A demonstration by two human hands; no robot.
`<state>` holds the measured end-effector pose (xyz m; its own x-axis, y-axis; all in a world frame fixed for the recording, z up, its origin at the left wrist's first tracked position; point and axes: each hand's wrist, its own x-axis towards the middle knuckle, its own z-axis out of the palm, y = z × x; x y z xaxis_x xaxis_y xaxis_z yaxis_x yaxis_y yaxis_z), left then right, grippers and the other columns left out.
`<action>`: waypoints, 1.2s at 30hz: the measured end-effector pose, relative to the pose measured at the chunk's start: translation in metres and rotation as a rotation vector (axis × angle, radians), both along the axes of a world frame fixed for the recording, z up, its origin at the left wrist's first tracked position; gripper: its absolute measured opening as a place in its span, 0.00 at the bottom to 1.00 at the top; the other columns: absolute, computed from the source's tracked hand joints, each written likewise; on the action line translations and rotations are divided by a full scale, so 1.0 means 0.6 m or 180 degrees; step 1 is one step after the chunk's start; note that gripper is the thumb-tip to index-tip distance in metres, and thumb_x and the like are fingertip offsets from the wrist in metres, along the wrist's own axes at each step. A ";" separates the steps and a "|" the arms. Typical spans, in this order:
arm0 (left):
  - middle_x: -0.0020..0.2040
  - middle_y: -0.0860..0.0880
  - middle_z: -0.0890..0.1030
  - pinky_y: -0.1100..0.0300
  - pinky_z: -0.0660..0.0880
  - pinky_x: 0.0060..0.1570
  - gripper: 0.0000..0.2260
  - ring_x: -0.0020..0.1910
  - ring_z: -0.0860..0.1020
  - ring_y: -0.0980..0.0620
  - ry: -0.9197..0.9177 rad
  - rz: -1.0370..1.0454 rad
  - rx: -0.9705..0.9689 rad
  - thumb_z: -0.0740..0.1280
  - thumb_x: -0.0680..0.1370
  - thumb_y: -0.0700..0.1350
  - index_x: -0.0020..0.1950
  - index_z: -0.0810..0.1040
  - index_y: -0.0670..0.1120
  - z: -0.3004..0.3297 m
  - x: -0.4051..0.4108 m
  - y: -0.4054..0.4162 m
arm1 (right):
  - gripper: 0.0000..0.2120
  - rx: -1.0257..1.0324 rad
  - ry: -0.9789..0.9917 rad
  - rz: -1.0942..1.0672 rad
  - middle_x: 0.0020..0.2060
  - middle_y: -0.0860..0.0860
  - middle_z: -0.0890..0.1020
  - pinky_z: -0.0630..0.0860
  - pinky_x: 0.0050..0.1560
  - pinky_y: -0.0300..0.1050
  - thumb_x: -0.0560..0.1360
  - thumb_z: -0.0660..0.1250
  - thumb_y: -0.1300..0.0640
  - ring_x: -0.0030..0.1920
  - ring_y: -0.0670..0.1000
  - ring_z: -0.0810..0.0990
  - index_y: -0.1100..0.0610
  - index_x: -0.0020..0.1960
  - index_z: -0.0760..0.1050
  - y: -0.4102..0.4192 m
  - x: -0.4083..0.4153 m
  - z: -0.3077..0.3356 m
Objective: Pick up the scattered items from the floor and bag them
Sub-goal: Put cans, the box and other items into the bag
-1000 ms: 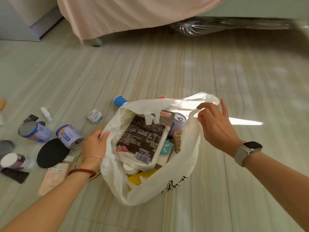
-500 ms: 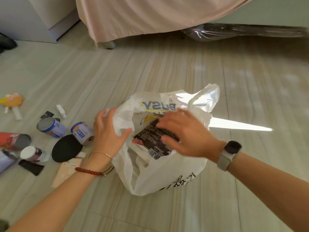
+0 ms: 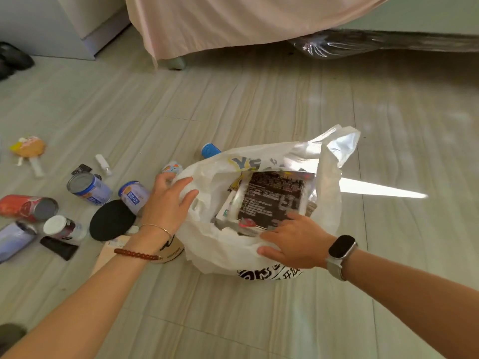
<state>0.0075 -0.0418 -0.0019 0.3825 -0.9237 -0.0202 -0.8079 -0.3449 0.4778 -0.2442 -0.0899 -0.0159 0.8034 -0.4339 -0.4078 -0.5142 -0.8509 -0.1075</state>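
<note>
Clearly, in the head view both hands work on the white plastic bag (image 3: 259,244), which sits on the floor with its mouth up. The left hand (image 3: 168,203) lies with spread fingers on the bag's left rim, probably to keep the mouth wide. The right hand (image 3: 293,242), loosely open, presses on the near rim and touches the dark flat package (image 3: 272,198) inside, seemingly to settle it. Many items wait to the left: two blue cans (image 3: 89,187), a red can (image 3: 28,207), a black disc (image 3: 111,220). The floor (image 3: 259,320) is pale striped tile; a pink cloth (image 3: 233,22) hangs behind.
</note>
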 end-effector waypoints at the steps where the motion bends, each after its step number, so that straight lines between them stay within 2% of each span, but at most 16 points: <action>1: 0.68 0.38 0.65 0.43 0.66 0.64 0.17 0.65 0.65 0.37 -0.0319 -0.0144 -0.0074 0.64 0.76 0.50 0.62 0.75 0.46 -0.002 -0.006 0.004 | 0.33 -0.0080 -0.0066 -0.0079 0.58 0.51 0.79 0.64 0.66 0.52 0.74 0.38 0.34 0.62 0.54 0.74 0.50 0.64 0.69 -0.004 -0.009 0.001; 3: 0.67 0.40 0.70 0.42 0.61 0.64 0.18 0.67 0.62 0.39 -0.1032 -0.0742 -0.0404 0.60 0.76 0.56 0.58 0.76 0.46 0.000 -0.022 0.009 | 0.26 0.0038 -0.0314 -0.0212 0.54 0.52 0.80 0.67 0.62 0.50 0.77 0.47 0.37 0.57 0.55 0.76 0.51 0.65 0.67 -0.006 -0.029 0.000; 5: 0.62 0.45 0.77 0.42 0.56 0.65 0.22 0.68 0.62 0.44 -0.1400 -0.1654 -0.0619 0.51 0.77 0.60 0.55 0.78 0.48 0.003 -0.042 0.015 | 0.23 0.0233 -0.0677 -0.0248 0.51 0.53 0.81 0.72 0.56 0.50 0.77 0.51 0.39 0.52 0.55 0.77 0.51 0.64 0.69 0.003 -0.040 0.004; 8: 0.52 0.50 0.83 0.43 0.56 0.65 0.24 0.64 0.73 0.48 -0.1596 -0.2442 -0.0474 0.49 0.77 0.60 0.50 0.81 0.50 -0.013 -0.060 0.032 | 0.16 0.0105 -0.1388 0.0087 0.33 0.51 0.80 0.77 0.35 0.48 0.76 0.53 0.45 0.32 0.53 0.77 0.55 0.43 0.74 0.024 -0.034 0.001; 9: 0.49 0.51 0.84 0.44 0.58 0.64 0.25 0.60 0.77 0.49 -0.1687 -0.2402 -0.0305 0.47 0.77 0.61 0.47 0.81 0.50 -0.022 -0.055 0.038 | 0.14 0.0015 -0.1572 0.0125 0.28 0.50 0.78 0.74 0.29 0.45 0.75 0.55 0.48 0.27 0.53 0.74 0.55 0.38 0.72 0.027 -0.031 0.002; 11: 0.47 0.51 0.84 0.47 0.62 0.62 0.30 0.55 0.80 0.49 -0.1769 -0.2116 0.0202 0.43 0.77 0.62 0.45 0.82 0.50 -0.029 -0.034 0.047 | 0.13 -0.0156 -0.1843 0.0147 0.24 0.49 0.75 0.69 0.27 0.40 0.75 0.57 0.51 0.24 0.52 0.71 0.55 0.34 0.70 0.024 -0.022 0.009; 14: 0.53 0.49 0.83 0.40 0.67 0.62 0.27 0.58 0.78 0.48 -0.1377 -0.1817 0.0598 0.48 0.75 0.63 0.52 0.81 0.49 -0.033 0.003 0.060 | 0.14 -0.0214 -0.2021 0.0236 0.27 0.49 0.77 0.72 0.29 0.42 0.75 0.58 0.50 0.27 0.52 0.73 0.55 0.35 0.75 0.017 0.004 0.020; 15: 0.56 0.49 0.82 0.41 0.67 0.62 0.25 0.61 0.76 0.48 -0.1106 -0.1788 0.0485 0.51 0.73 0.61 0.54 0.80 0.48 -0.033 0.011 0.065 | 0.14 -0.0206 -0.2084 0.0195 0.31 0.49 0.79 0.73 0.33 0.44 0.75 0.58 0.50 0.31 0.51 0.75 0.55 0.38 0.77 0.014 0.018 0.026; 17: 0.59 0.48 0.80 0.56 0.67 0.64 0.22 0.63 0.72 0.52 -0.0490 -0.1475 -0.0076 0.55 0.72 0.57 0.55 0.80 0.47 -0.021 0.018 0.074 | 0.14 -0.0267 -0.2375 -0.0021 0.41 0.51 0.82 0.75 0.40 0.47 0.75 0.58 0.50 0.40 0.53 0.79 0.55 0.48 0.79 0.008 0.057 0.044; 19: 0.57 0.46 0.80 0.65 0.66 0.59 0.20 0.58 0.71 0.56 -0.0053 -0.1003 -0.0520 0.57 0.73 0.53 0.55 0.79 0.45 -0.003 0.033 0.089 | 0.15 -0.0290 -0.2757 -0.0152 0.46 0.53 0.81 0.75 0.44 0.49 0.75 0.57 0.52 0.45 0.55 0.79 0.57 0.53 0.78 0.005 0.110 0.070; 22: 0.55 0.43 0.79 0.55 0.72 0.57 0.22 0.55 0.75 0.48 0.0049 -0.0312 -0.0358 0.56 0.71 0.54 0.57 0.77 0.43 -0.009 0.103 0.119 | 0.15 -0.0279 -0.3033 -0.0156 0.49 0.55 0.80 0.74 0.47 0.49 0.74 0.56 0.54 0.48 0.57 0.78 0.59 0.54 0.77 0.014 0.196 0.098; 24: 0.57 0.39 0.77 0.48 0.72 0.58 0.21 0.56 0.75 0.40 0.0014 0.0190 0.0180 0.60 0.73 0.52 0.59 0.76 0.41 -0.037 0.164 0.146 | 0.15 -0.0095 -0.2877 -0.0252 0.51 0.56 0.79 0.75 0.48 0.49 0.75 0.56 0.55 0.50 0.58 0.77 0.59 0.56 0.76 0.034 0.259 0.098; 26: 0.60 0.36 0.75 0.50 0.68 0.61 0.17 0.60 0.73 0.38 -0.0023 0.0720 0.0734 0.64 0.75 0.45 0.61 0.73 0.39 -0.074 0.214 0.175 | 0.15 0.0321 -0.2114 -0.0404 0.56 0.57 0.76 0.74 0.53 0.51 0.77 0.56 0.56 0.57 0.58 0.73 0.59 0.61 0.72 0.056 0.324 0.076; 28: 0.64 0.36 0.72 0.53 0.65 0.64 0.18 0.64 0.70 0.39 0.0193 0.1138 0.1156 0.61 0.77 0.44 0.65 0.70 0.38 -0.112 0.244 0.197 | 0.16 0.0595 -0.1203 -0.0566 0.59 0.58 0.73 0.71 0.57 0.51 0.78 0.55 0.58 0.61 0.58 0.70 0.60 0.63 0.69 0.070 0.380 0.031; 32: 0.69 0.39 0.65 0.50 0.64 0.65 0.23 0.67 0.64 0.40 0.0391 0.1685 0.1625 0.59 0.78 0.50 0.69 0.62 0.40 -0.183 0.261 0.217 | 0.16 0.0722 -0.0105 -0.0872 0.63 0.60 0.70 0.69 0.58 0.50 0.78 0.55 0.57 0.63 0.60 0.69 0.62 0.64 0.66 0.076 0.441 -0.077; 36: 0.71 0.45 0.59 0.47 0.61 0.65 0.36 0.69 0.58 0.43 0.0148 0.2043 0.1547 0.64 0.71 0.61 0.70 0.58 0.43 -0.238 0.241 0.219 | 0.26 0.0450 0.0095 -0.1350 0.68 0.57 0.63 0.69 0.59 0.53 0.77 0.59 0.53 0.67 0.58 0.63 0.60 0.70 0.55 0.070 0.458 -0.155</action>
